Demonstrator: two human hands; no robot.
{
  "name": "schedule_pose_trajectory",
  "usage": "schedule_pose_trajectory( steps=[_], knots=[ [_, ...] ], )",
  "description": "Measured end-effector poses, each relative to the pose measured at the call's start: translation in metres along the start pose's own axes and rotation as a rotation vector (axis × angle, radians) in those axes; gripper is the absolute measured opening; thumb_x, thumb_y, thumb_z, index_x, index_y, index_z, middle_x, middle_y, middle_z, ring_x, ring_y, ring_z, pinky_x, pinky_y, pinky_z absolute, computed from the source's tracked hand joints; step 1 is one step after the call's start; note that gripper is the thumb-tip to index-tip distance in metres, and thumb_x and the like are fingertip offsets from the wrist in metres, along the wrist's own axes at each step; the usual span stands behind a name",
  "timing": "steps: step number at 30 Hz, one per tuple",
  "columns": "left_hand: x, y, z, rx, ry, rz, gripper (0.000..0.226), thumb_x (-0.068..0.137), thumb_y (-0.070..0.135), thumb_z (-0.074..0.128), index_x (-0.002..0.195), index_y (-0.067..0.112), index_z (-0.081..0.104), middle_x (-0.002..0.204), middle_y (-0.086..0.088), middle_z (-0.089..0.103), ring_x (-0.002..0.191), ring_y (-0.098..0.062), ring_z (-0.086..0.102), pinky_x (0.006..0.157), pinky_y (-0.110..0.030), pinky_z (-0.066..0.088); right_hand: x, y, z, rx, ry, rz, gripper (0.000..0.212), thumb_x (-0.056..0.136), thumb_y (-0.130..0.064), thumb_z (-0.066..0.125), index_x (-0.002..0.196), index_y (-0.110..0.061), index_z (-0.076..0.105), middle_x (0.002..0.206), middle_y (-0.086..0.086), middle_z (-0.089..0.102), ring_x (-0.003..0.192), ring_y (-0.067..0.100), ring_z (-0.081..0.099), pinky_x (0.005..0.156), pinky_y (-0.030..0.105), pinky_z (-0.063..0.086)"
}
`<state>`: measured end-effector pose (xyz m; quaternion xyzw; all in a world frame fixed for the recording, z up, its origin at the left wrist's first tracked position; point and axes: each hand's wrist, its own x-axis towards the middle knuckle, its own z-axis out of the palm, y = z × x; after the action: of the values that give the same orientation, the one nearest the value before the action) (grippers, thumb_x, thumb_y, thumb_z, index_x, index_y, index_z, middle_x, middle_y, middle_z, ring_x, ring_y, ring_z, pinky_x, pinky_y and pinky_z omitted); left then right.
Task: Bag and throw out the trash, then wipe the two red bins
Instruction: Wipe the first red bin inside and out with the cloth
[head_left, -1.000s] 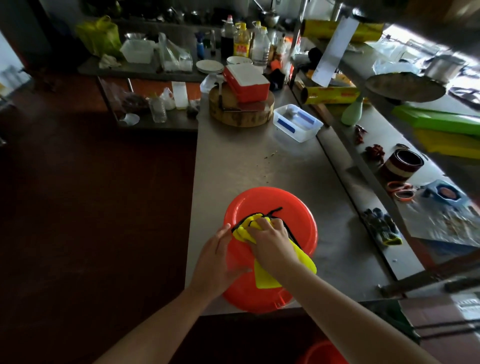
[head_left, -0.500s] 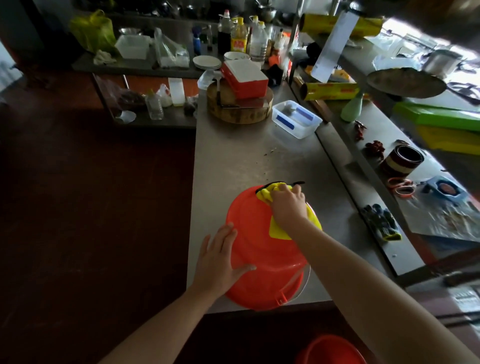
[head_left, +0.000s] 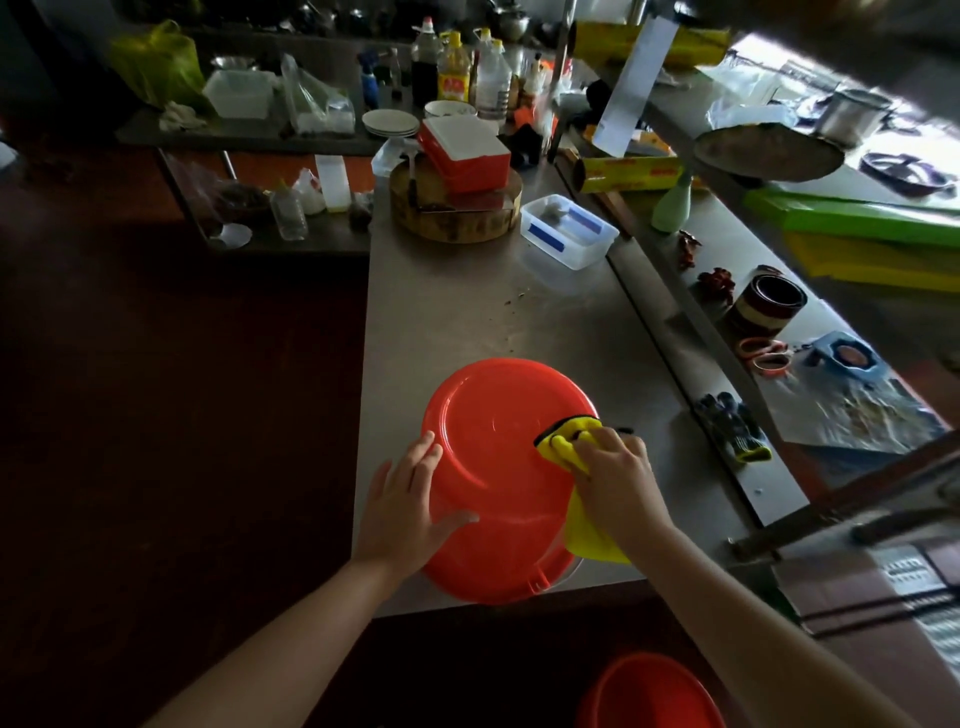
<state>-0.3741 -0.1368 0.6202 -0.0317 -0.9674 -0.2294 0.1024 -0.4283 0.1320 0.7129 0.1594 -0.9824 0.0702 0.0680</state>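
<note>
A red bin (head_left: 498, 441) stands upside down near the front edge of the steel counter (head_left: 467, 301), its round bottom facing up. My left hand (head_left: 408, 499) rests flat on the bin's left side, fingers spread. My right hand (head_left: 615, 475) grips a yellow cloth with a black edge (head_left: 563, 439) and presses it on the right rim of the bin's bottom; the cloth's tail hangs down the bin's right side. A second red bin (head_left: 649, 693) stands on the floor below, at the bottom edge of the view, partly cut off.
Behind the bin on the counter are a clear plastic box (head_left: 569, 231) and a round wooden chopping block (head_left: 457, 208) with a red and white box on it. Gloves (head_left: 732, 431), scissors and a bowl lie on the right ledge. Dark floor lies to the left.
My right hand has drawn the cloth from the far rim of the bin's bottom round to its right side. The left hand has stayed on the bin's left side.
</note>
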Motion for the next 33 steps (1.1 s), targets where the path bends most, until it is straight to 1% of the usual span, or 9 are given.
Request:
schedule_pose_trajectory(
  steps=[4, 6, 8, 11, 17, 22, 25, 30, 33],
  knots=[
    [-0.004, 0.004, -0.002, -0.164, -0.023, -0.021, 0.103, 0.083, 0.079, 0.057, 0.158, 0.018, 0.022, 0.169, 0.004, 0.004, 0.151, -0.012, 0.015, 0.114, -0.043, 0.034, -0.034, -0.013, 0.011, 0.265, 0.014, 0.116, 0.033, 0.088, -0.008, 0.072, 0.118, -0.023, 0.074, 0.133, 0.003, 0.059, 0.106, 0.037, 0.050, 0.089, 0.047, 0.050],
    [-0.008, 0.006, -0.001, -0.323, -0.052, -0.103, 0.109, 0.080, 0.072, 0.066, 0.161, 0.026, 0.008, 0.169, 0.009, -0.008, 0.151, -0.011, 0.011, 0.109, -0.038, 0.036, -0.043, -0.022, 0.020, 0.285, 0.062, 0.081, 0.039, 0.084, -0.007, 0.076, 0.119, -0.023, 0.073, 0.132, 0.004, 0.059, 0.105, 0.037, 0.050, 0.087, 0.049, 0.052],
    [-0.010, 0.008, -0.001, -0.459, -0.095, -0.185, 0.118, 0.078, 0.069, 0.071, 0.160, 0.034, -0.005, 0.169, 0.007, 0.007, 0.151, -0.016, 0.023, 0.114, -0.044, 0.039, -0.049, -0.034, 0.025, 0.282, 0.087, 0.025, 0.047, 0.078, -0.006, 0.081, 0.122, -0.023, 0.072, 0.133, 0.006, 0.059, 0.107, 0.037, 0.051, 0.087, 0.051, 0.054],
    [-0.009, 0.007, -0.002, -0.630, -0.126, -0.195, 0.115, 0.078, 0.062, 0.078, 0.158, 0.044, -0.002, 0.160, 0.012, 0.033, 0.139, -0.016, 0.046, 0.106, -0.052, 0.047, -0.054, -0.050, 0.031, 0.247, 0.104, -0.060, 0.059, 0.070, -0.006, 0.086, 0.125, -0.022, 0.070, 0.137, 0.008, 0.057, 0.112, 0.040, 0.054, 0.087, 0.054, 0.056],
    [-0.007, -0.024, -0.009, -0.566, -0.256, -0.072, 0.104, 0.086, 0.060, 0.070, 0.159, 0.044, -0.002, 0.164, 0.019, 0.019, 0.146, -0.011, 0.035, 0.112, -0.052, 0.042, -0.043, -0.068, 0.036, 0.105, 0.123, -0.305, 0.062, 0.058, -0.010, 0.093, 0.117, -0.022, 0.076, 0.132, 0.009, 0.063, 0.106, 0.041, 0.062, 0.085, 0.048, 0.059],
    [-0.012, -0.037, -0.008, -0.444, -0.270, -0.063, 0.100, 0.084, 0.076, 0.053, 0.158, 0.044, -0.007, 0.167, 0.017, 0.007, 0.150, -0.011, 0.026, 0.115, -0.047, 0.039, -0.015, -0.082, 0.031, 0.045, 0.047, -0.358, 0.055, 0.071, -0.010, 0.083, 0.123, -0.023, 0.073, 0.136, 0.008, 0.061, 0.109, 0.043, 0.059, 0.086, 0.054, 0.057],
    [-0.012, -0.041, -0.006, -0.441, -0.295, -0.059, 0.101, 0.085, 0.068, 0.059, 0.159, 0.042, -0.005, 0.168, 0.016, 0.006, 0.151, -0.012, 0.025, 0.116, -0.045, 0.038, 0.004, -0.092, 0.027, -0.011, 0.010, -0.379, 0.051, 0.077, -0.015, 0.078, 0.126, -0.028, 0.071, 0.137, 0.004, 0.059, 0.113, 0.040, 0.057, 0.094, 0.053, 0.054],
    [-0.010, -0.043, -0.005, -0.403, -0.276, -0.070, 0.101, 0.084, 0.069, 0.061, 0.159, 0.041, -0.001, 0.166, 0.009, 0.022, 0.142, -0.019, 0.042, 0.111, -0.041, 0.043, 0.041, -0.114, 0.025, -0.124, -0.026, -0.407, 0.038, 0.079, -0.020, 0.075, 0.116, -0.030, 0.073, 0.130, 0.002, 0.061, 0.108, 0.038, 0.059, 0.092, 0.050, 0.054],
    [-0.010, -0.045, -0.002, -0.382, -0.269, -0.059, 0.104, 0.084, 0.073, 0.058, 0.159, 0.041, -0.006, 0.168, 0.012, 0.011, 0.146, -0.018, 0.036, 0.113, -0.043, 0.042, 0.064, -0.128, 0.026, -0.191, -0.070, -0.408, 0.030, 0.088, -0.023, 0.063, 0.115, -0.031, 0.071, 0.130, 0.000, 0.058, 0.111, 0.037, 0.054, 0.092, 0.047, 0.051]
  ],
)
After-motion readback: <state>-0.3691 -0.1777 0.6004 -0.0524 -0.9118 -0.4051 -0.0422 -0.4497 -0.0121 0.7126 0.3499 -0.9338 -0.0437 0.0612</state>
